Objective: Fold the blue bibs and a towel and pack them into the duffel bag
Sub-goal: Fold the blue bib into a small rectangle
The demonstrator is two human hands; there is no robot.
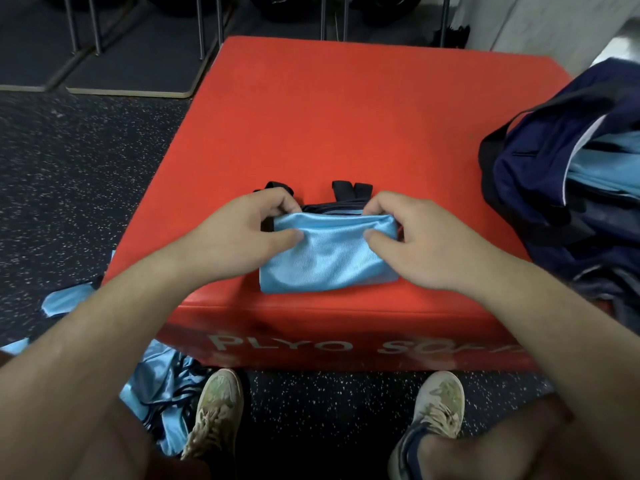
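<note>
Duffel bag (540, 188): unzipped, light-blue bibs inside, R edge of red box (346, 126).
Hands: left hand (249, 233) & right hand (412, 240) pinch folded bib (325, 261) nr front edge.

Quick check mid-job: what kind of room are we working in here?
Most likely a gym. The work surface is a red padded plyo box, the floor is speckled rubber flooring, and dark mats lie by metal rack legs at the back.

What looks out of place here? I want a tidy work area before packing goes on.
Loose blue bibs lie crumpled on the floor left of the red box, by the shoe, underfoot rather than stacked for folding.
</note>
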